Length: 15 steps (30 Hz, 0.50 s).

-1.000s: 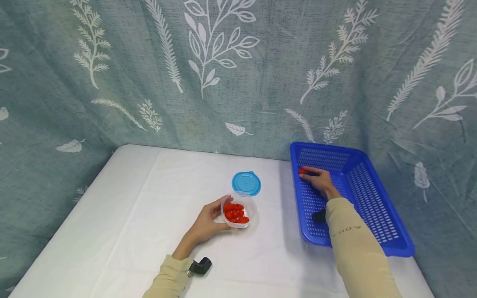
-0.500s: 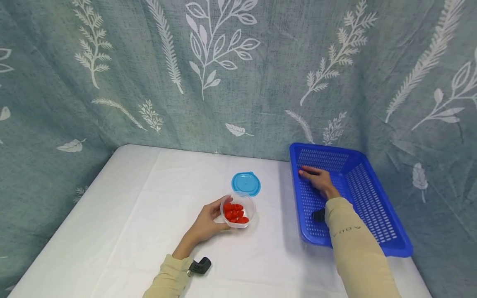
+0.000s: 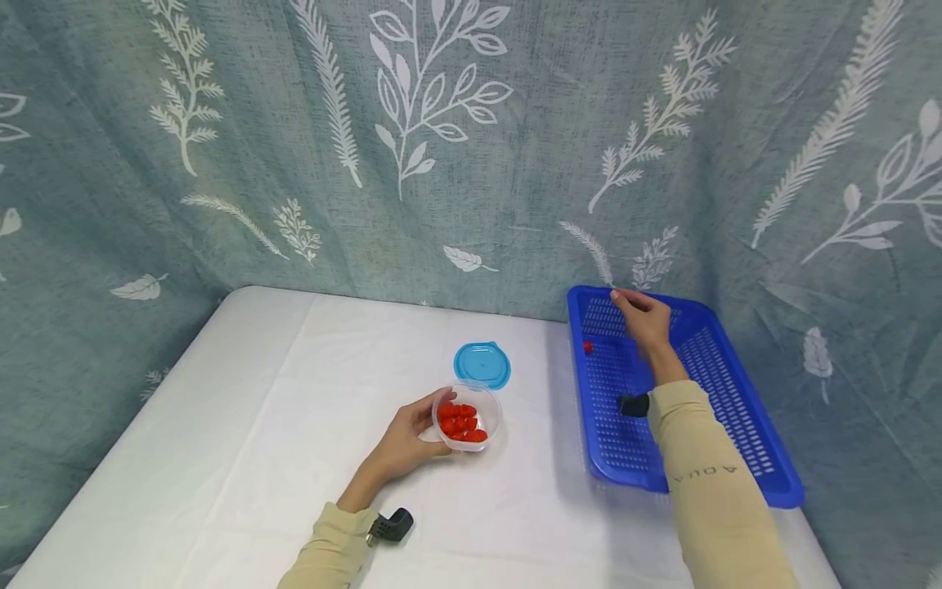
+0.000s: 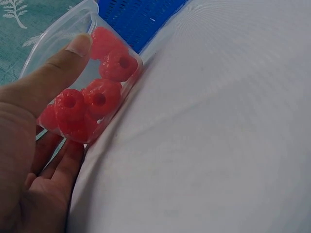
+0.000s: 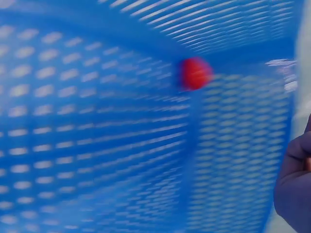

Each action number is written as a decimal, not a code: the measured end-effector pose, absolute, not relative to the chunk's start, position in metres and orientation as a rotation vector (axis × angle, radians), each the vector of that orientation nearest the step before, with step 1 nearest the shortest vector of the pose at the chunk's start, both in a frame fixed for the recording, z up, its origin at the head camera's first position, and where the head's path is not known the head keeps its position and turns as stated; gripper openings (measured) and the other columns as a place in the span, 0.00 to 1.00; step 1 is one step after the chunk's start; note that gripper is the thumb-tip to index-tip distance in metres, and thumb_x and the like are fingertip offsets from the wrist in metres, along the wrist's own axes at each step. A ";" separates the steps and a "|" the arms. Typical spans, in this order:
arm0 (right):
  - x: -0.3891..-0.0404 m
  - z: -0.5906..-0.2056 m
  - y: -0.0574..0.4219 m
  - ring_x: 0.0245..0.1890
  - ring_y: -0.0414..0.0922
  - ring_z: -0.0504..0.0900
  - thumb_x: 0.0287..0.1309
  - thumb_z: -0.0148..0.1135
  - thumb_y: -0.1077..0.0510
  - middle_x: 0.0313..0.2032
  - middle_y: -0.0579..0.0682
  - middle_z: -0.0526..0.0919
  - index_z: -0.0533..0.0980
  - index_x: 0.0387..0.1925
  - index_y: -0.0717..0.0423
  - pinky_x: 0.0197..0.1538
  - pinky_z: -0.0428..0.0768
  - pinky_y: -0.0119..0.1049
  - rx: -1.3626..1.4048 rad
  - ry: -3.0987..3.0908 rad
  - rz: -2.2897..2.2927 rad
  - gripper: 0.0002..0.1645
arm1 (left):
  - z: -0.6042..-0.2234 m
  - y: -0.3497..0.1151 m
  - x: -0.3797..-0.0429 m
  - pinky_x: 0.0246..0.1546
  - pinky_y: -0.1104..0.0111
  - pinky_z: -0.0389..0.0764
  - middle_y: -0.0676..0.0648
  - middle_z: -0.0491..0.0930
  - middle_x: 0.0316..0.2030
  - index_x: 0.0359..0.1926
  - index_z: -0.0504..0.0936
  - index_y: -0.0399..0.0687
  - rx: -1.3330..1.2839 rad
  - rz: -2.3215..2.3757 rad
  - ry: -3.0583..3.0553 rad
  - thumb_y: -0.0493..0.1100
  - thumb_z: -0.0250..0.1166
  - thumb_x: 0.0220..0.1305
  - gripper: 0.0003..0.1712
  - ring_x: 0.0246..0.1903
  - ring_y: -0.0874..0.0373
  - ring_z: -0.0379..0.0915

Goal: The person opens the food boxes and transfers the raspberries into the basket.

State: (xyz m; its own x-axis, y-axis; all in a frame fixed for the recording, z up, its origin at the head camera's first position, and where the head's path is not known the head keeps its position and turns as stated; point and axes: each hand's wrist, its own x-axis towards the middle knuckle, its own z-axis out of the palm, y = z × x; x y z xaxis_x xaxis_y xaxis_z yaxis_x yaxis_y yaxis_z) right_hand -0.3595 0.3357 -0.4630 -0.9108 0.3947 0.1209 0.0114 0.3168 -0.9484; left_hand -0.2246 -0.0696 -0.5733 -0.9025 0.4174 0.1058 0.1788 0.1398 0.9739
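Observation:
My left hand (image 3: 405,439) grips a clear plastic tub (image 3: 491,415) by its side, thumb at the front and fingers behind. Several red raspberries (image 4: 101,99) lie in the tub, their hollow ends showing in the left wrist view. At the far rim of a blue plastic basket (image 3: 581,409), my right hand (image 3: 648,317) has its fingers bent, thumb close to the fingertips. I cannot tell whether it holds anything, as the right wrist view is blurred and cuts it off. A red raspberry (image 3: 587,347) sits against the basket's left wall, apart from this hand.
A light-blue lid (image 3: 482,366) lies on the white tablecloth (image 3: 316,393) just behind the tub. The basket stands at the table's right side. A leaf-patterned green curtain (image 3: 427,237) hangs along the back and sides.
My right hand has left the raspberry by the basket's left wall and moved up to the far rim. That raspberry stays in the basket. My left hand and the tub keep their place.

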 end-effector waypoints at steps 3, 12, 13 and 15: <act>-0.358 -0.440 0.327 0.29 0.33 0.71 0.66 0.67 0.46 0.34 0.31 0.80 0.80 0.59 0.63 0.25 0.71 0.23 -0.246 -2.299 1.584 0.29 | -0.574 -0.070 -0.225 0.70 0.62 0.70 0.49 0.71 0.71 0.76 0.66 0.52 0.590 1.851 2.224 0.37 0.79 0.52 0.52 0.72 0.53 0.65; -0.334 -0.375 0.285 0.14 0.33 0.60 0.68 0.65 0.50 0.40 0.41 0.78 0.79 0.59 0.63 0.16 0.62 0.26 0.088 -2.197 1.761 0.25 | -0.576 -0.070 -0.225 0.70 0.62 0.69 0.47 0.72 0.70 0.76 0.66 0.53 0.601 1.873 2.215 0.36 0.80 0.51 0.52 0.72 0.51 0.65; -0.329 -0.368 0.278 0.13 0.33 0.59 0.68 0.65 0.52 0.39 0.42 0.78 0.79 0.59 0.64 0.16 0.61 0.26 0.129 -2.160 1.803 0.24 | -0.576 -0.069 -0.225 0.70 0.62 0.69 0.47 0.72 0.70 0.76 0.65 0.52 0.602 1.873 2.214 0.36 0.80 0.51 0.52 0.72 0.51 0.65; -0.317 -0.355 0.265 0.13 0.34 0.59 0.68 0.65 0.54 0.36 0.43 0.78 0.80 0.56 0.63 0.15 0.59 0.27 0.212 -2.096 1.859 0.21 | -0.576 -0.069 -0.224 0.70 0.62 0.69 0.46 0.71 0.71 0.76 0.65 0.50 0.614 1.876 2.209 0.35 0.79 0.51 0.52 0.72 0.51 0.65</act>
